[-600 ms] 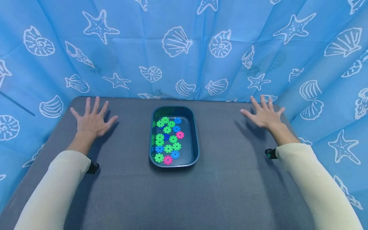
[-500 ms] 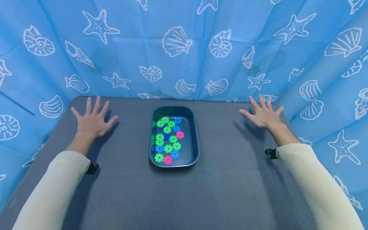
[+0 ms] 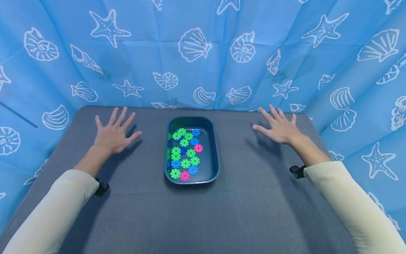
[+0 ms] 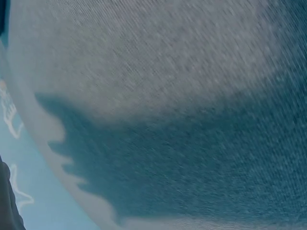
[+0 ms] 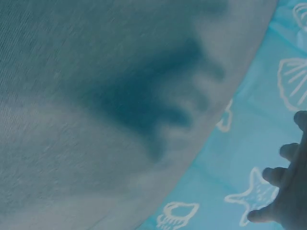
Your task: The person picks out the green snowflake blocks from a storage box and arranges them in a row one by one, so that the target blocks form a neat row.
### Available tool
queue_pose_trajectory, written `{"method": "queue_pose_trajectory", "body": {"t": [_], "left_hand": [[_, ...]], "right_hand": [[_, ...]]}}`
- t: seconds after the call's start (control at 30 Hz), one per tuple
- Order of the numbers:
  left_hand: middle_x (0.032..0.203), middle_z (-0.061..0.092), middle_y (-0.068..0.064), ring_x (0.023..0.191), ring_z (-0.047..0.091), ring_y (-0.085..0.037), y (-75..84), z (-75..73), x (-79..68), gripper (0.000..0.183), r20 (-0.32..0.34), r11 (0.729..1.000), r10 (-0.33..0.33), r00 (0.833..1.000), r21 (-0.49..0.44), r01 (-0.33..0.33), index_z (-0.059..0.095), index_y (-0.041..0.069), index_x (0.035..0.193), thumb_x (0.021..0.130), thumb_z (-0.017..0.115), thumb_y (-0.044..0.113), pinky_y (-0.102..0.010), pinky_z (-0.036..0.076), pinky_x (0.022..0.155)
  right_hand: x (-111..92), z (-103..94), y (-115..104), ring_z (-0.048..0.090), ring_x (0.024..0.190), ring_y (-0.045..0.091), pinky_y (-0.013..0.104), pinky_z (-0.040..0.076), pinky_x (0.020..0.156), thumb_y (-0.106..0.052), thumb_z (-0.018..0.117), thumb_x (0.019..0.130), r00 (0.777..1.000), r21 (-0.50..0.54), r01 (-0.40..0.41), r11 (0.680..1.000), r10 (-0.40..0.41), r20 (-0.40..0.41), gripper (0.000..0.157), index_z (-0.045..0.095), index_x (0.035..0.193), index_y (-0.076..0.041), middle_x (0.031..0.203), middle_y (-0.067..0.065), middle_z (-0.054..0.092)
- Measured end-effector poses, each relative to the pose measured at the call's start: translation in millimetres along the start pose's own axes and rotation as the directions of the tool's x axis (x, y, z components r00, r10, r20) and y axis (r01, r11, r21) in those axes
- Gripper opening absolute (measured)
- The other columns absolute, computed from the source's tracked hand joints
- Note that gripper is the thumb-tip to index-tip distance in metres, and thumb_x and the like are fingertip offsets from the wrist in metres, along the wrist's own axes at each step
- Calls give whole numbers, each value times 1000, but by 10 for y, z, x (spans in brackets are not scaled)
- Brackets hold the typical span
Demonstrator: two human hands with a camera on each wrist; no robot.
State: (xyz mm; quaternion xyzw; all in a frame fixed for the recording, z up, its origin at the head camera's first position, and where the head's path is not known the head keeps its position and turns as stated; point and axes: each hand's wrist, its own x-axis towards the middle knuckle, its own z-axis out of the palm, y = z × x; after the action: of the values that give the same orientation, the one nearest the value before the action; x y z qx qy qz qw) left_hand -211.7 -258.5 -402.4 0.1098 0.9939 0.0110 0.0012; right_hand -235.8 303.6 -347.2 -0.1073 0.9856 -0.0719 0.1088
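Note:
My left hand point(image 3: 113, 137) hovers over the left part of the table, palm down, fingers spread, holding nothing. Its shadow falls on the cloth beside it. On the other side, my right hand point(image 3: 280, 128) is likewise spread in the air with nothing in it; its dark fingers also show at the lower right of the right wrist view. Between the hands stands a dark blue tray point(image 3: 210, 173). Inside lie several flat notched plastic discs, among them a green disc point(image 3: 175, 173), a pink disc point(image 3: 198, 148) and a blue disc point(image 3: 193, 170), mostly toward the tray's left side.
A grey cloth-covered table point(image 3: 203, 218) spreads beneath both arms. Behind it and along the sides hangs a blue curtain point(image 3: 203, 70) printed with white shells and starfish. Each wrist wears a small black device, such as the left wrist camera point(image 3: 102, 188).
Both hands have moved inward toward the tray, the left one to the right and the right one to the left. The tray and discs stay in place.

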Motion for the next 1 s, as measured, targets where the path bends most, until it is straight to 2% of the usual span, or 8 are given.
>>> {"method": "queue_pose_trajectory", "body": {"t": [0.2,0.33,0.6,0.8,0.9,1.0], "left_hand": [[167,1,-12,152,-4,-37,174,-38,13,85,-11,998,66,998,-1,-66,13,19,161,97,35,70,-78,-10,104],[167,3,-11,152,-1,-36,291,-71,6,84,-7,993,118,993,2,-118,16,18,161,97,38,68,-78,-4,106],[168,6,-8,153,1,-34,527,-94,-2,82,24,972,237,971,-6,-236,19,21,161,97,42,67,-72,1,112],[168,8,-6,153,3,-33,694,-123,-5,79,39,942,335,942,-6,-335,20,23,161,98,40,66,-70,5,114],[168,9,-5,153,5,-33,741,-147,-11,78,42,930,368,929,-15,-367,21,23,160,98,41,66,-69,9,114],[167,11,-5,153,6,-34,772,-167,-17,80,57,920,392,918,-19,-391,23,23,160,97,42,67,-68,11,114]], "right_hand": [[-52,-42,-197,-1,149,47,76,-8,107,-67,39,97,997,22,71,997,-72,18,87,7,162,-18,166,19,-3],[-68,-47,-333,2,150,46,73,-5,110,-65,39,98,992,14,125,992,-125,0,84,11,162,-18,166,18,0],[-89,-21,-610,6,151,41,66,7,116,-63,43,98,977,44,213,976,-214,6,82,15,161,-18,166,17,6],[-96,-15,-815,15,151,36,64,20,115,-65,49,95,970,174,234,957,-243,31,86,13,162,-23,167,9,9],[-92,-15,-910,20,150,33,60,24,115,-62,55,94,962,264,251,931,-271,43,90,11,162,-23,166,8,14],[-88,-19,-985,26,149,32,59,29,113,-54,63,93,950,366,272,890,-309,45,91,12,161,-21,164,11,22]]}}
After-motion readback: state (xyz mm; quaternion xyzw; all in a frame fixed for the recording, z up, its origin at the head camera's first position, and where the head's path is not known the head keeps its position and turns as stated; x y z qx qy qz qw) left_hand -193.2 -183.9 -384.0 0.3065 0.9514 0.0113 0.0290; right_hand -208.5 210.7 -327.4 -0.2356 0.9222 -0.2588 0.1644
